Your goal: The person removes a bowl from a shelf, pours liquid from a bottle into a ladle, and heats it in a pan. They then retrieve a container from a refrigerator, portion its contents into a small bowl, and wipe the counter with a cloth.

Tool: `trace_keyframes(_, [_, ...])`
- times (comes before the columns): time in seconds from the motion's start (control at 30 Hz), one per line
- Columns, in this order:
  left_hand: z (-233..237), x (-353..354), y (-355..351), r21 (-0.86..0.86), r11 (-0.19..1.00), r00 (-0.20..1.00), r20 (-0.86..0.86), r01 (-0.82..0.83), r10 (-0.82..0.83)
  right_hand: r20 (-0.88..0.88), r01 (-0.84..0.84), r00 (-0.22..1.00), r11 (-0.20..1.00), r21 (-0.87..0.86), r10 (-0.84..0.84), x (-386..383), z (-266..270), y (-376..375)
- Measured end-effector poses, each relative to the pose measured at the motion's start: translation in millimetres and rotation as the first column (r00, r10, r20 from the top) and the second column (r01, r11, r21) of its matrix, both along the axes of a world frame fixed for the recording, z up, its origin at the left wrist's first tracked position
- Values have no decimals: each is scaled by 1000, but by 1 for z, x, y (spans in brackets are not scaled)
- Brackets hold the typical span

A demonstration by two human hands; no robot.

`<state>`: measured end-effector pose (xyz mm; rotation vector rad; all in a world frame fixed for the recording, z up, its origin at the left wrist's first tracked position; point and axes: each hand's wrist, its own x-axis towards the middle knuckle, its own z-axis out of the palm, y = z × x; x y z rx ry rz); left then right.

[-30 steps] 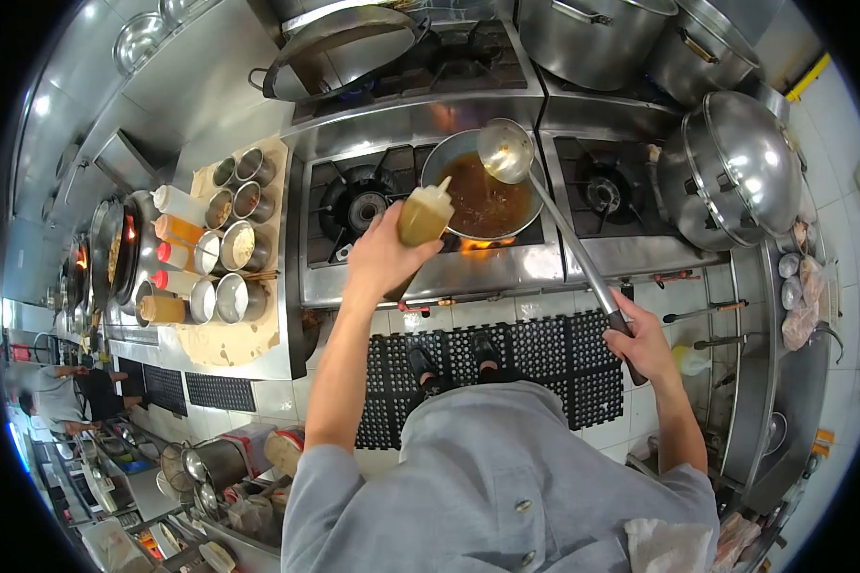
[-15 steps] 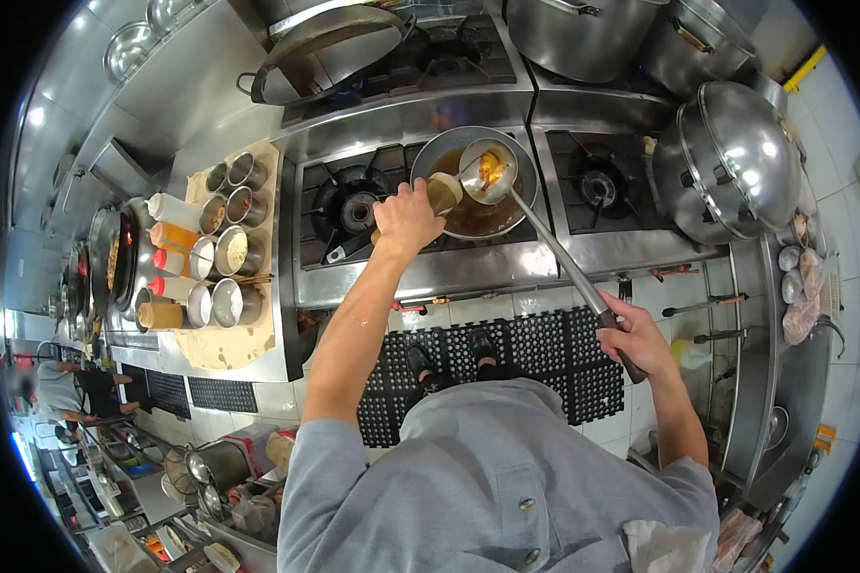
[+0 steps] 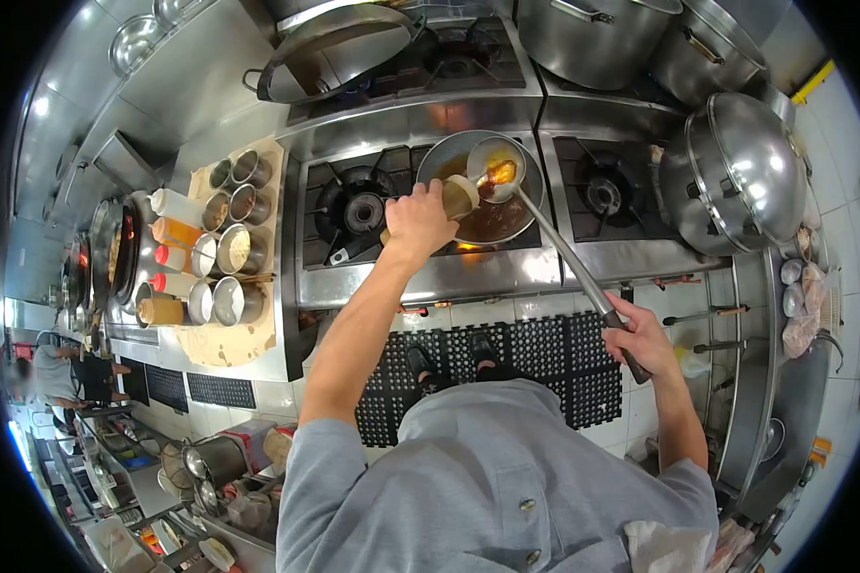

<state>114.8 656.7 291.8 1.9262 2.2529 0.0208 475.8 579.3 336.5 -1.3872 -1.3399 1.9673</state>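
Observation:
My left hand (image 3: 420, 222) is closed around a bottle of yellowish-brown liquid (image 3: 461, 197), tilted with its mouth at the ladle's bowl. Most of the bottle is hidden by my fingers. In my right hand (image 3: 642, 340) is the dark grip of a long-handled ladle (image 3: 575, 267), which reaches up and left across the stove front. Dark orange sauce (image 3: 500, 175) lies in the ladle's bowl. Directly below the bowl, a round pan (image 3: 534, 212) holding brown liquid sits on the middle burner.
An unlit-looking burner (image 3: 361, 212) lies left of the pan, another burner (image 3: 604, 194) right. Squeeze bottles (image 3: 174, 232) and metal containers (image 3: 239, 250) stand on the left counter. A large domed metal vessel (image 3: 750, 172) is at right, big pots (image 3: 592, 43) behind. Another person (image 3: 62, 372) is far left.
The sauce in the ladle looks darker and covers more of the bowl. An orange flame now shows at the pan's front edge. The view has shifted slightly; both hands keep their holds.

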Motion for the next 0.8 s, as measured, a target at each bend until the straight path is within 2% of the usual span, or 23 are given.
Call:
trace_keyframes(0.13, [11,-16,-14,146,984,977,204,-98,67,-122,36,991,994,-99,-48,3,-4,5])
trace_keyframes(0.23, [24,-38,-34,224,944,839,537,-242,88,41,-9,999,1000,-4,9,-8,-26,4])
trace_keyframes(0.3, [28,-54,-51,295,890,691,722,-348,32,376,-151,925,964,221,59,-17,-37,-1])
trace_keyframes(0.33, [34,-61,-63,297,871,633,774,-392,20,532,-244,845,920,308,46,-20,-42,-4])
trace_keyframes(0.4, [38,-84,-93,340,817,579,815,-465,-10,697,-367,717,839,402,-20,-27,-54,-7])
trace_keyframes(0.43, [40,-97,-110,339,806,520,853,-485,-47,764,-435,642,790,432,-64,-30,-60,-10])
trace_keyframes(0.47, [41,-112,-130,337,795,459,885,-504,-85,772,-427,629,789,442,-93,-34,-64,-13])
trace_keyframes(0.5, [43,-126,-153,303,760,468,884,-576,3,780,-420,614,787,452,-120,-37,-68,-16])
trace_keyframes(0.53, [43,-140,-177,270,715,469,879,-645,91,787,-414,599,784,463,-148,-40,-73,-20])
trace_keyframes(0.6, [41,-172,-224,247,655,443,884,-714,149,664,-342,726,745,572,-177,-35,-94,-28])
trace_keyframes(0.63, [34,-189,-248,263,583,447,873,-768,195,596,-300,782,726,619,-184,-36,-99,-34])
trace_keyframes(0.7, [28,-210,-284,292,459,433,869,-839,240,436,-50,891,925,377,-129,-57,-77,-45])
trace_keyframes(0.73, [29,-219,-298,304,403,421,874,-863,243,341,49,932,977,210,-120,-69,-64,-51])
trace_keyframes(0.77, [17,-233,-316,378,334,470,844,-863,259,266,84,957,987,135,-118,-76,-56,-56])
trace_keyframes(0.8, [0,-255,-339,365,327,466,823,-872,325,179,89,979,995,52,-97,-82,-51,-57])
